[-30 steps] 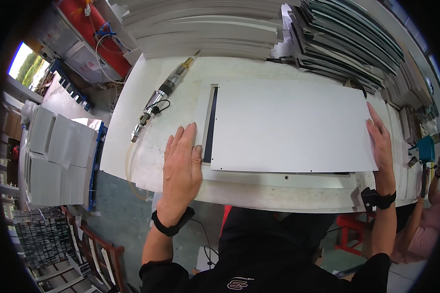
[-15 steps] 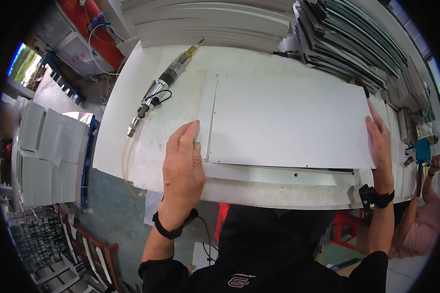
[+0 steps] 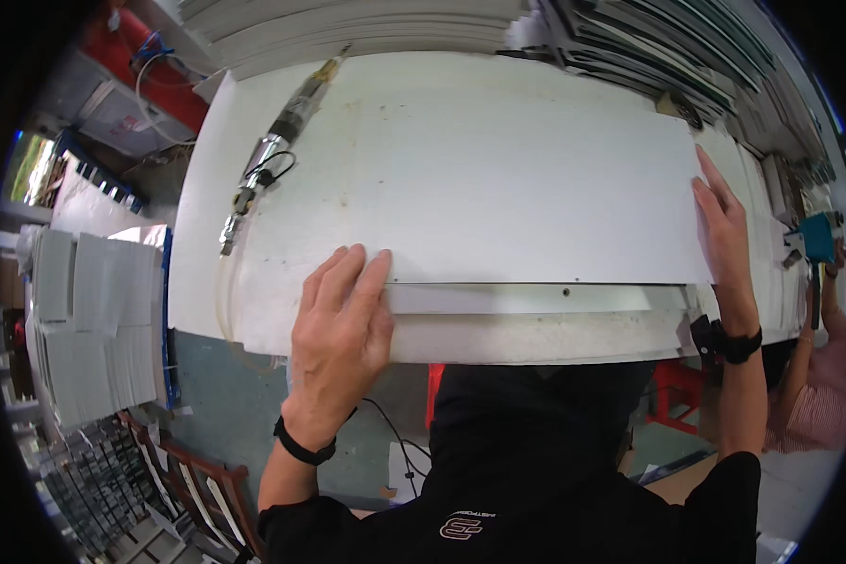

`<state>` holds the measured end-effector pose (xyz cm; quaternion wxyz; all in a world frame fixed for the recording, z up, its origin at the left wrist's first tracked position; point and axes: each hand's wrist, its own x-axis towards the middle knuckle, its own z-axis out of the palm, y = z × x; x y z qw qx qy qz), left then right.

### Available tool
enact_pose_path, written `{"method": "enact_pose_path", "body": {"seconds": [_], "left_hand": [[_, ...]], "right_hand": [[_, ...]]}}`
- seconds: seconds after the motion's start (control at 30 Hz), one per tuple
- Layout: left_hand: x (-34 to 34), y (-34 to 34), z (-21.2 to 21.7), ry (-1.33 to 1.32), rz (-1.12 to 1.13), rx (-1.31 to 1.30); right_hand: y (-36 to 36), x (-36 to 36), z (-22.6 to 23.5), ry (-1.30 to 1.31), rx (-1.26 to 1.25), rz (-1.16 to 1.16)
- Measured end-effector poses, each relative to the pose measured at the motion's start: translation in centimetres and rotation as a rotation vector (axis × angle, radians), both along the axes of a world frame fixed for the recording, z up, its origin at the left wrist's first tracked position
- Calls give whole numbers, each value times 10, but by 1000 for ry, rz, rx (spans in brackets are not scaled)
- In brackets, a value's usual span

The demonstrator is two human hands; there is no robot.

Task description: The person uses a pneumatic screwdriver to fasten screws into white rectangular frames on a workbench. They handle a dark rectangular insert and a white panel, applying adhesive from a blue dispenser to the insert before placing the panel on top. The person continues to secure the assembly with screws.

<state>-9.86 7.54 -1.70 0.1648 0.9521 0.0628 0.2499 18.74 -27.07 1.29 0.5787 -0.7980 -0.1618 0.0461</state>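
Observation:
A large flat white panel (image 3: 545, 188) with small holes along its near edge lies on the white worktable (image 3: 282, 329). It rests over a white strip or frame (image 3: 498, 299), whose near side with one dark hole shows below the panel. My left hand (image 3: 343, 310) is open at the panel's near left corner, its fingers stretched forward and their tips by the edge. Against the right edge lies my right hand (image 3: 724, 221), open, with straight fingers along the side; its thumb is hard to make out.
A pneumatic screwdriver (image 3: 277, 141) with a clear hose lies left on the table. Stacks of grey sheets (image 3: 348, 28) and dark-edged panels (image 3: 649, 47) stand at the back. White panels (image 3: 99, 301) are piled on the left. At far right, another person's arm (image 3: 837, 291) is beside a teal tool (image 3: 815, 235).
The view has shifted. My left hand has come in to the panel's near left corner, and its fingers have spread. My right hand stays along the right edge.

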Motion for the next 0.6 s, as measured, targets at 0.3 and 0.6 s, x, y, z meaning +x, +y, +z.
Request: {"method": "enact_pose_path", "body": {"seconds": [0.3, 0.6], "left_hand": [[-2, -23, 10, 144, 45, 78], [11, -29, 57, 491, -47, 259]], "right_hand": [[-19, 22, -20, -266, -562, 128], [-21, 11, -10, -642, -757, 319]]}}
